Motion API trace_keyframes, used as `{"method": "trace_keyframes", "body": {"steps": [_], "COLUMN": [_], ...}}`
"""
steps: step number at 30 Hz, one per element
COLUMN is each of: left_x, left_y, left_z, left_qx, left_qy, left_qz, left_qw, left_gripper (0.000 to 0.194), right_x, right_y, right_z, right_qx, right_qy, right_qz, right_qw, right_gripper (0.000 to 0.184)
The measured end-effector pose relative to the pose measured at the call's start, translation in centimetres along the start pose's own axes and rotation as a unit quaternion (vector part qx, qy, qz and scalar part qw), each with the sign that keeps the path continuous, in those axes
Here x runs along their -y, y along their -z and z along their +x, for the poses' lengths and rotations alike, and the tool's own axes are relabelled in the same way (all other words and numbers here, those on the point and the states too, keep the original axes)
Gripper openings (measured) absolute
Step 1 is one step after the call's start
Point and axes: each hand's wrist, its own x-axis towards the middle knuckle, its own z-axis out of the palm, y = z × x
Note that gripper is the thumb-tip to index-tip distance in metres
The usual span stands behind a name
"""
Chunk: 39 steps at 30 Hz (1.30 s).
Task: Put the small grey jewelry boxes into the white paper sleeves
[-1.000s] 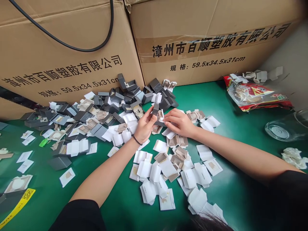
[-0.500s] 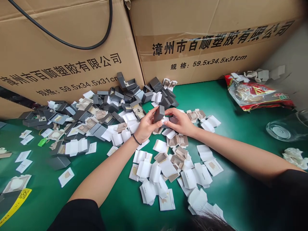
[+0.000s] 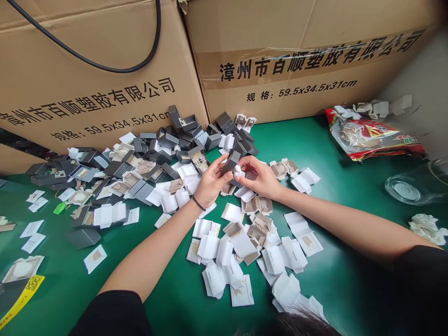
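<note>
My left hand [image 3: 212, 183], a dark band at its wrist, is closed around a small dark grey box [image 3: 231, 162] above the table. The box tilts slightly. My right hand [image 3: 259, 177] pinches a folded white card insert [image 3: 238, 171] at the box's right side. How far the insert sits inside the box is hidden by my fingers. Below my hands lie folded white and grey-brown card inserts [image 3: 241, 242], several of them overlapping. Behind my left hand a heap of dark grey boxes [image 3: 168, 140] is mixed with more white inserts.
Two large cardboard cartons [image 3: 301, 28] stand along the back, a black cable [image 3: 119, 70] hanging before the left one. To the right are a red plastic bag [image 3: 374, 135], a clear glass [image 3: 409, 186] and crumpled tissue [image 3: 427, 228]. A yellow strip [image 3: 24, 298] lies at left on the green table [image 3: 147, 247].
The dark box has tipped a little in my left hand. More of the white insert now shows between the box and my right fingers.
</note>
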Motion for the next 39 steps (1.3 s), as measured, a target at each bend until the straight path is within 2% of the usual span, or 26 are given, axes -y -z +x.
{"method": "trace_keyframes", "body": {"steps": [5, 10, 14, 18, 23, 29, 34, 39], "left_x": [-0.1, -0.1, -0.4, -0.5, -0.3, -0.4, 0.0, 0.3], "left_y": [-0.3, -0.3, -0.3, -0.4, -0.5, -0.7, -0.5, -0.3], "left_z": [-0.1, -0.1, -0.1, -0.1, -0.1, -0.2, -0.1, -0.1], "left_qx": [-0.034, -0.043, -0.040, -0.032, -0.037, -0.028, -0.012, 0.001], "left_qy": [0.012, 0.009, 0.010, 0.015, 0.015, 0.007, -0.021, -0.040], "left_qz": [-0.014, -0.011, -0.013, -0.011, -0.019, 0.001, 0.018, 0.025], "left_qw": [0.999, 0.999, 0.999, 0.999, 0.999, 1.000, 1.000, 0.999], "left_gripper": [0.066, 0.063, 0.063, 0.065, 0.064, 0.066, 0.064, 0.063], "right_x": [-0.4, -0.2, 0.2, 0.4, 0.7, 1.0, 1.2, 1.2], "right_y": [0.3, 0.5, 0.4, 0.1, 0.0, 0.2, 0.4, 1.1], "right_z": [0.3, 0.7, 0.6, 0.3, 0.4, 0.8, 1.1, 1.6], "right_qx": [0.016, 0.031, 0.028, -0.004, -0.015, -0.008, 0.018, 0.098], "right_qy": [0.009, 0.023, 0.044, 0.072, 0.038, 0.057, 0.068, 0.029], "right_qz": [-0.010, -0.014, -0.029, -0.060, -0.063, -0.099, -0.129, -0.116], "right_qw": [1.000, 0.999, 0.998, 0.996, 0.997, 0.993, 0.989, 0.988], "right_gripper": [0.029, 0.028, 0.028, 0.025, 0.024, 0.015, 0.013, 0.017]}}
